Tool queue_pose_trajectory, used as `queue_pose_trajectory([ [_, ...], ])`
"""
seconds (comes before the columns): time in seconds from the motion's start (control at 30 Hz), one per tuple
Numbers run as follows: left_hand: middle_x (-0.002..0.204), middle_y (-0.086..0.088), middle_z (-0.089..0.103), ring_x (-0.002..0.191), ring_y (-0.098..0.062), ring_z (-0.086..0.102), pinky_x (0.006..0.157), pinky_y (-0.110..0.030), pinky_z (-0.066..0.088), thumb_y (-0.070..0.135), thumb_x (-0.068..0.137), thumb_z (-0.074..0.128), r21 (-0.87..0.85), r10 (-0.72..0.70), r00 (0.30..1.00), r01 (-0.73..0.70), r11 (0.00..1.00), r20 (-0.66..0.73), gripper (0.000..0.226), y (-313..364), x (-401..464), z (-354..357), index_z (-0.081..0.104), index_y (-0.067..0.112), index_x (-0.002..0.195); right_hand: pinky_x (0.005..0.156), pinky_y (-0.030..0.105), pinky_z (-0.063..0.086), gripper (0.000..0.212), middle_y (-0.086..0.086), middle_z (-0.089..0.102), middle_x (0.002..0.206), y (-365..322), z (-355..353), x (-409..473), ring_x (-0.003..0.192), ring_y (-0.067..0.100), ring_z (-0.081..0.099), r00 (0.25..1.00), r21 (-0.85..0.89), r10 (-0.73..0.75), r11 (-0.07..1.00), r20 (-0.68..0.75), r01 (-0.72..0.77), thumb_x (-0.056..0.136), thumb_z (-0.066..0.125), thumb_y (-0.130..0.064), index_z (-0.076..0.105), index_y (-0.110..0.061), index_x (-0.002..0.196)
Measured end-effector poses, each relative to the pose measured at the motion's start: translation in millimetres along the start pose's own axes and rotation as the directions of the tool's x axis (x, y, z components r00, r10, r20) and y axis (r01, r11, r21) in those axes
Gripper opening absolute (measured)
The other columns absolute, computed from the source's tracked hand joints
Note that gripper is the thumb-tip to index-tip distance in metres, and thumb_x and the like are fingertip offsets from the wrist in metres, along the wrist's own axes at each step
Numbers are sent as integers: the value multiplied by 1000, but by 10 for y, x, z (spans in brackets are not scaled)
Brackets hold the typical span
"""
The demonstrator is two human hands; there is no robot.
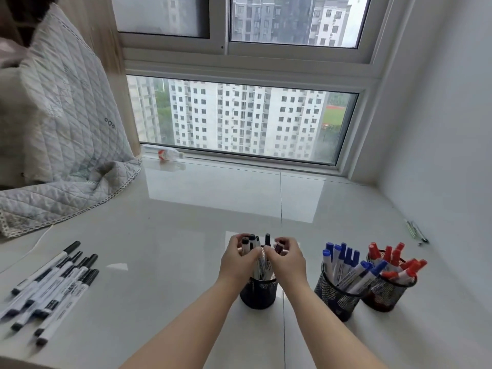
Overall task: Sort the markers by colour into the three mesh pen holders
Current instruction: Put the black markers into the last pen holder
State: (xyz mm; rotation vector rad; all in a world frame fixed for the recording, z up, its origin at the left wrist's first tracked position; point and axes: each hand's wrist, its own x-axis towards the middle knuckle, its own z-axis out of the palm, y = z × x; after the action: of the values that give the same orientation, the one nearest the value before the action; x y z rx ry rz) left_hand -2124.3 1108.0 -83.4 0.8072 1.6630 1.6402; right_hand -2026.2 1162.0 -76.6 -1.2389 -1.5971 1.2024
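Front and centre on the white tiled surface [202,209] stands the left mesh holder [257,294], with black-capped markers [251,242] upright in it. Both hands are over its mouth: left hand [238,258] has its fingers [235,242] curled round the bunch of marker tops from the left; right hand [286,258] has its fingers [286,242] curled in from the right, pinching what looks like a dark cap or marker end [278,247], can't tell exactly which. Thumbs nearly meet above the holder rim. To the right, well apart from that holder, the middle mesh holder [336,296] holds blue-capped markers [343,258], several leaning right. Touching it on the right, the third mesh holder [383,295] holds red-capped markers [394,262], also fanned out rightward. Far left on the surface lies a loose pile of black markers [50,288], flat, roughly parallel, caps pointing up-right. Quilted grey blanket [66,123] drapes down at upper left, its edge on the surface. A plastic bottle [166,153] lies on its side by the window frame [239,158]. A few thin pens [416,231] lie by the right wall [439,129]. Apartment blocks visible through the glass.
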Motion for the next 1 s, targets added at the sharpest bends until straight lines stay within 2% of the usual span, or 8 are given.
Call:
queue_pose_trajectory([
  [0.13,119,13,49,111,-5,49,92,-24,42,18,81,67,110,74,997,-76,991,24,49,40,-91,-148,44,26,123,87,25,35,47,0,48,119,-111,-6,-103,111,18,45,971,-250,-206,953,-118,172,79,64,-22,46,-17,122],
  [0.23,124,13,42,115,-5,43,95,-25,36,20,82,64,226,150,988,-139,964,-28,51,43,-192,-414,41,25,127,90,18,25,45,6,49,118,-296,119,-311,108,24,43,847,-399,-498,826,-187,398,74,66,-10,50,-10,117],
  [0.3,122,14,39,113,-3,43,91,-23,35,20,84,61,316,207,977,-179,932,-56,47,21,-252,-679,42,26,126,87,15,23,41,8,53,113,-421,298,-486,103,26,46,780,-403,-606,760,-157,510,70,64,-6,54,-8,109],
  [0.43,118,9,42,108,-6,46,91,-27,41,16,84,59,475,285,947,-183,860,-150,39,-31,-343,-1385,47,24,120,86,17,26,35,7,55,109,-501,776,-807,100,24,48,750,-363,-662,698,1,617,70,62,-10,57,-8,104],
  [0.57,113,3,49,104,-13,51,88,-28,40,8,82,59,585,324,908,-115,803,-265,32,-68,-383,-2238,53,18,112,86,29,38,32,3,55,107,-355,1307,-1028,102,23,48,790,-347,-580,713,196,610,73,60,-12,56,-12,105],
  [0.77,124,-5,51,115,-24,47,90,-35,37,21,86,57,766,217,891,193,614,-399,34,-256,-407,-3488,52,17,119,79,26,36,38,-2,48,116,-65,2128,-1320,102,18,52,842,-328,-280,828,462,455,82,50,-20,44,-19,120],
  [0.87,137,-5,41,127,-24,37,101,-37,32,30,88,54,812,112,923,261,521,-369,45,-385,-352,-3838,44,17,131,74,26,36,39,-2,47,120,-19,2461,-1436,95,17,55,839,-315,-192,866,509,389,84,47,-19,42,-20,123],
  [1.0,150,-1,23,136,-22,23,110,-37,22,39,93,45,874,54,959,229,428,-277,55,-505,-198,-3996,30,20,142,92,28,36,41,-2,50,123,-13,2817,-1526,109,15,49,872,-345,-146,878,466,332,88,42,-22,43,-20,128],
])
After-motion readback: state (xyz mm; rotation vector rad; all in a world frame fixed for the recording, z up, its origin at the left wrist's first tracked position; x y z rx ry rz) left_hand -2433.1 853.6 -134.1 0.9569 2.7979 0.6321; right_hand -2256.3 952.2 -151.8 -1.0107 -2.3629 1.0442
